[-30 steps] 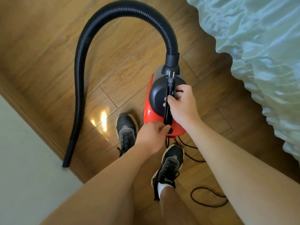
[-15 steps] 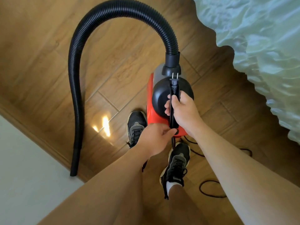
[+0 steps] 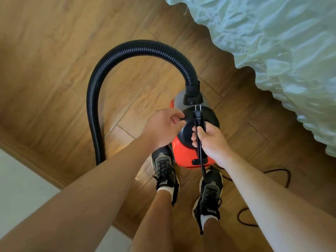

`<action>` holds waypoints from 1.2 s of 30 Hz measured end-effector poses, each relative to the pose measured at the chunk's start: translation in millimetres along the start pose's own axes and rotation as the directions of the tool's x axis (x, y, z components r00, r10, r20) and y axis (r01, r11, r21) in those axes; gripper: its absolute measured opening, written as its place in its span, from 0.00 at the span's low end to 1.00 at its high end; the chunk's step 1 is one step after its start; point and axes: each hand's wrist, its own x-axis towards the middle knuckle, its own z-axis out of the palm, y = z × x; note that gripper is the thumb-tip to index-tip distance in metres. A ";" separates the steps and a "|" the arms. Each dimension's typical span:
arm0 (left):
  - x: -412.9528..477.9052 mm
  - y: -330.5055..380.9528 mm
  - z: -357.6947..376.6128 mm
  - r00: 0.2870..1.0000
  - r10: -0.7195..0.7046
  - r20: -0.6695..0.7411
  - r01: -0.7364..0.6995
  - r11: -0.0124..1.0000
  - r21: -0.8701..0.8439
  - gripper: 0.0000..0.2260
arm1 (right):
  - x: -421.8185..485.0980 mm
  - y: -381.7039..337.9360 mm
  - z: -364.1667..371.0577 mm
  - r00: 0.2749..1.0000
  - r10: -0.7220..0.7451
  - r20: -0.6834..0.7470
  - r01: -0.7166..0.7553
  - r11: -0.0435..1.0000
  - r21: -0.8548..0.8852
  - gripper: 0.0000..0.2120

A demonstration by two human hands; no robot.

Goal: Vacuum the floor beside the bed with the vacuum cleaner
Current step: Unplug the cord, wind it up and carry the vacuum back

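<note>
Release: the left hand (image 3: 161, 128) has let go of the cord (image 3: 201, 160), now loosely curled and empty left of the vacuum cleaner (image 3: 183, 155); the right hand (image 3: 211, 140) grips the cord above it, the bed (image 3: 272, 42) to its right. Plugging in seems next.

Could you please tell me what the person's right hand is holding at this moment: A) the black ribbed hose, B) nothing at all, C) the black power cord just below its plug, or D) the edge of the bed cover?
C: the right hand has its fingers curled round the black power cord, and the two-pronged plug sticks out just above the grip.
</note>
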 end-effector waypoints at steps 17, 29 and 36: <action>76.8 28.9 -79.8 0.910 0.366 -0.196 -0.231 0.839 0.492 0.27 | 1.8 0.9 -0.2 1.000 0.028 -0.002 -0.028 0.999 0.044 0.12; 104.4 29.7 -105.1 0.951 0.148 -0.272 0.038 0.816 0.576 0.30 | 1.1 1.5 -2.1 1.000 -0.002 0.003 0.002 1.000 0.003 0.12; 83.5 22.5 -109.3 0.936 0.182 -0.303 0.033 0.808 0.588 0.19 | -0.2 1.2 -0.1 1.000 -0.004 -0.014 0.004 1.000 0.018 0.12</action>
